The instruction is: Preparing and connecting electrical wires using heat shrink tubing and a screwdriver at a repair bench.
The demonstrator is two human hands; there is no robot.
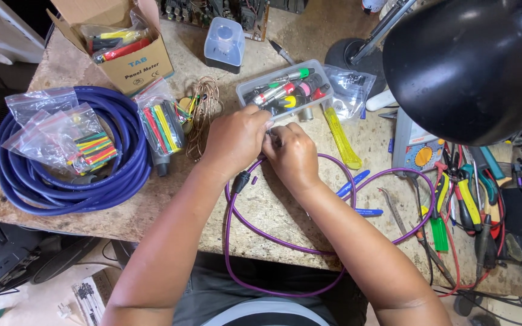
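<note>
At the middle of the cluttered workbench (80,217), seen from the head camera, the left hand (235,140) and right hand (295,156) meet, both clenched around the end of a purple cable (255,229), which loops off the bench's front edge and back. A clear tray of connectors (285,90) sits just behind the knuckles; a coiled blue cable (67,187) lies well left, a yellow utility knife (341,136) near the right.

Cable (255,232) under the hands: purple, with a black connector (240,181). Left of it, the hose coil (61,181) is deep blue; the bagged tubing (95,151) on the coil is red, yellow and green. Right of the cable, the lamp shade (472,66) is black.
</note>
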